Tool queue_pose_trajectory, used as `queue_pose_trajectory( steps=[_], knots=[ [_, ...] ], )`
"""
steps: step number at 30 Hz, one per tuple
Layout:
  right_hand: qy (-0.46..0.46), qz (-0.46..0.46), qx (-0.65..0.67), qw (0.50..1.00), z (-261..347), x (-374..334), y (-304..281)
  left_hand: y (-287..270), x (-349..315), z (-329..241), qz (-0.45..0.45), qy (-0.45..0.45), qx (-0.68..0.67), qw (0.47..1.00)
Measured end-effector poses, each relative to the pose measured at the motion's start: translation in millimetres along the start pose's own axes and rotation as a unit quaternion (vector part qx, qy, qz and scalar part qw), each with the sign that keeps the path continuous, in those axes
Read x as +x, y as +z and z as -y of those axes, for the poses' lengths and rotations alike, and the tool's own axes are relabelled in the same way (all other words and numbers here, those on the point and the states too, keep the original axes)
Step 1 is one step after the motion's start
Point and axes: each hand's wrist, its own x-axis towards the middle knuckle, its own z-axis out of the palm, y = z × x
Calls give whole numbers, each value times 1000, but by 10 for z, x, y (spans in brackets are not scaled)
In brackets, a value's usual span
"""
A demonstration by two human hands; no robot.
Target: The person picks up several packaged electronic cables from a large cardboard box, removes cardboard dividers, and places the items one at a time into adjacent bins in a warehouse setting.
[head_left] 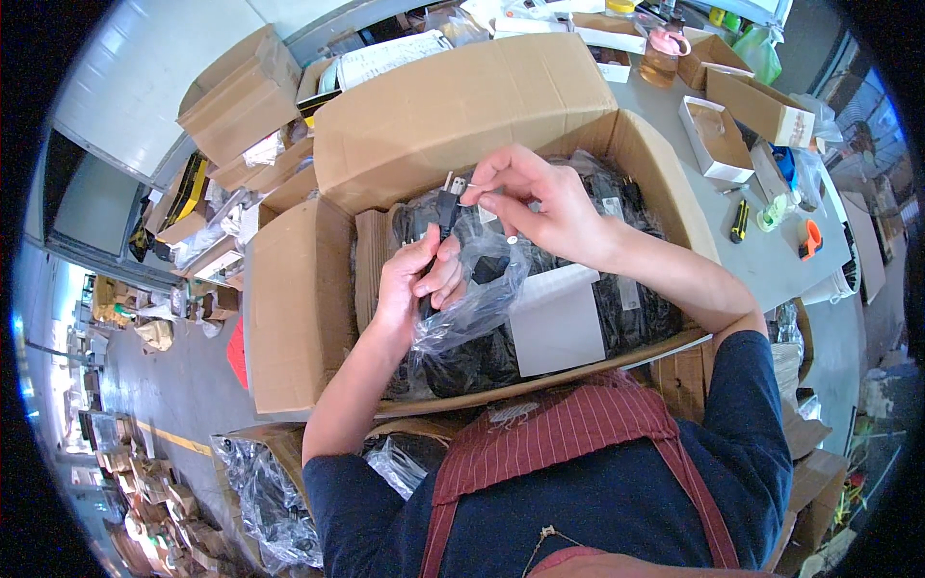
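Note:
A black power plug (448, 204) with metal prongs stands upright in my left hand (416, 275), whose fingers are wrapped round it and its cord. Beside the prongs, my right hand (540, 200) has thumb and index finger brought together; what they pinch, if anything, is too small to make out. A crumpled clear plastic bag (482, 299) hangs from my left hand. Both hands are above an open cardboard box (462, 96). Inside it lie several black bundles in clear plastic (636, 313), partly under a white sheet (557, 323).
On the grey table (776, 265) to the right lie a yellow-and-black utility knife (740, 221), an orange tape dispenser (809, 238) and a shallow white-edged box (715, 140). A jug of amber liquid (660, 60) stands behind. Plastic-wrapped goods (265, 496) sit low at the left.

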Motion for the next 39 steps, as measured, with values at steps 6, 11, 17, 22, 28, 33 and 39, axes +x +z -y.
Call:
queue_pose_trajectory(
  steps=[6, 11, 17, 22, 28, 33, 39],
  knots=[
    [20, 7, 40, 999, -73, -10, 11, -94, 55, -8, 98, -19, -108, 989],
    [16, 8, 74, 997, -77, -12, 19, -67, 45, -12, 91, -31, -140, 985],
    [5, 13, 68, 998, -100, -5, 2, -85, 58, -12, 99, -39, -145, 984],
    [0, 14, 42, 999, -53, -7, -17, -87, 58, -15, 96, -43, -147, 984],
    [24, 59, 15, 998, 33, -40, -47, -90, 43, -3, 80, -27, -134, 987],
    [59, 95, 12, 994, 55, -95, -18, -113, 44, -12, 74, -30, -134, 988],
    [-12, 79, -121, 989, 93, -137, 80, -130, 43, 3, 67, -22, -121, 990]
  ],
)
